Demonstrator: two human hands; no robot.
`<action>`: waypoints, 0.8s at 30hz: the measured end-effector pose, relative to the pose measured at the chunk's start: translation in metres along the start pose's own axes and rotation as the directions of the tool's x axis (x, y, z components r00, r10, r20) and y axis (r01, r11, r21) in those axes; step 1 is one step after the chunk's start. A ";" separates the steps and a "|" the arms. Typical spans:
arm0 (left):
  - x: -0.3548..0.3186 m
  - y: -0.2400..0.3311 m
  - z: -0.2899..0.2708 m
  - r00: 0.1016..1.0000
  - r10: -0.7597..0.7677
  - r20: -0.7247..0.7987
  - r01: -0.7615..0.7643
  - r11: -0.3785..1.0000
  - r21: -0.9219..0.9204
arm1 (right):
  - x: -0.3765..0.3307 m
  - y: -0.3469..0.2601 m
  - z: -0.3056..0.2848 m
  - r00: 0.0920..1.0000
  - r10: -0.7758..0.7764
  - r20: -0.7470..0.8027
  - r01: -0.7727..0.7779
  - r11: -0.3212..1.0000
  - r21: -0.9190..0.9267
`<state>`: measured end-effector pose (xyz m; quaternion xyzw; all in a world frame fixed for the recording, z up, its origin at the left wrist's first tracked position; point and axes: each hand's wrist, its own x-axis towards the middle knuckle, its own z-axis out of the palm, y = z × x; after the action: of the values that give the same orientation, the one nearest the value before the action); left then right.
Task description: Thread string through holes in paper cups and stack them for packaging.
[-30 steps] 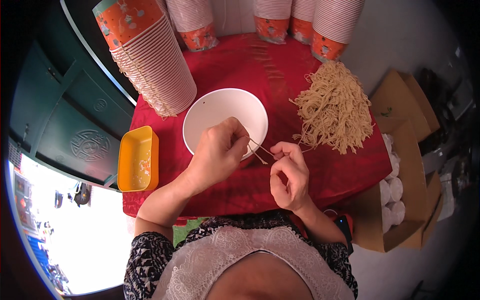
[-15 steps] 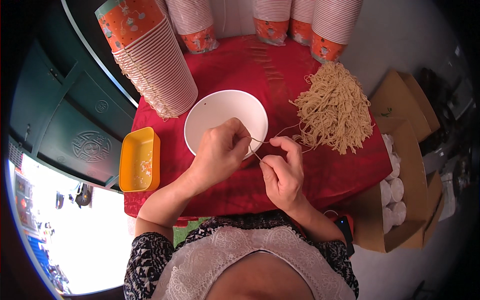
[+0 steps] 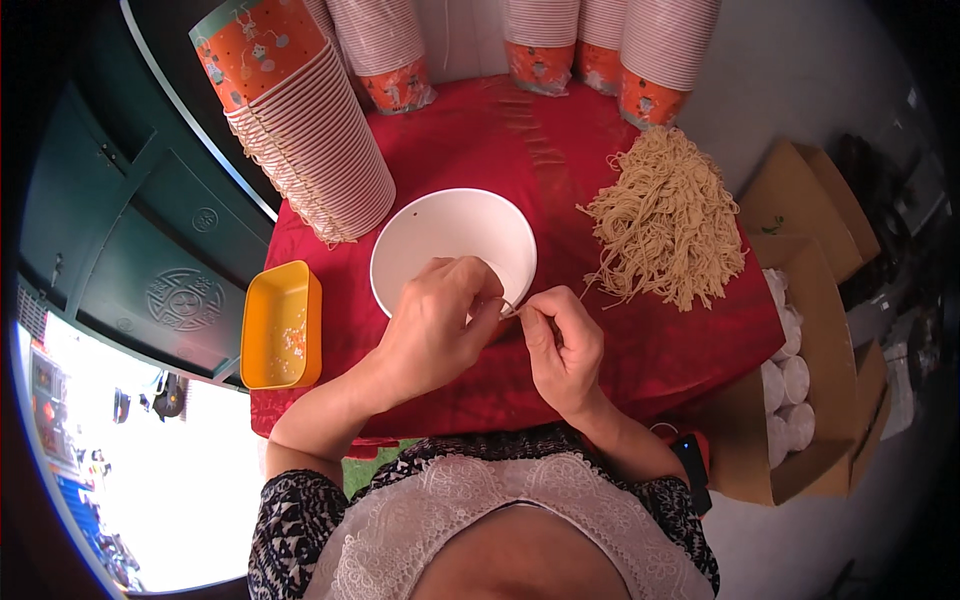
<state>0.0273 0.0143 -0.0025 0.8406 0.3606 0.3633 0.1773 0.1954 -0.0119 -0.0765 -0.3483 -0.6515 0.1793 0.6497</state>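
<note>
My left hand [image 3: 438,325] is closed in a pinch over the near rim of a white paper tub [image 3: 425,235]. Just right of the rim, my right hand [image 3: 566,350] pinches the same thin beige string [image 3: 511,308], its fingertips almost touching the left ones. A loose length of that string runs up from my right fingers toward a tangled pile of beige strings [image 3: 668,215] on the right. How the string crosses between my fingers is partly hidden.
A red cloth [image 3: 480,135] covers the table. At the left stand a tall stack of paper tubs [image 3: 318,150], with strings along its side, and a yellow container [image 3: 312,340] with small beads. More wrapped stacks [image 3: 665,50] line the back. A cardboard box [image 3: 830,400] holds white rolls at right.
My hands have come closer together, shortening the string between them. The wide loop of string between my fingers has drawn in, and my right fingers have closed more.
</note>
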 end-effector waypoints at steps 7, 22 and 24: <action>-0.010 0.003 -0.005 0.998 0.040 0.047 -0.040 0.999 0.009 | 0.001 -0.004 0.005 0.993 0.114 -0.022 -0.114 0.993 0.018; -0.007 0.002 -0.003 1.000 0.007 -0.006 -0.008 0.993 -0.120 | 0.004 -0.001 0.008 0.998 -0.060 -0.014 0.059 0.997 -0.041; -0.006 0.002 -0.003 1.000 -0.010 -0.005 0.009 0.991 -0.134 | 0.003 -0.003 0.006 0.999 -0.044 -0.001 0.044 0.998 -0.044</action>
<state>0.0233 0.0083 -0.0020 0.8242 0.3398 0.3880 0.2339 0.1893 -0.0104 -0.0727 -0.3483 -0.6621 0.1502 0.6463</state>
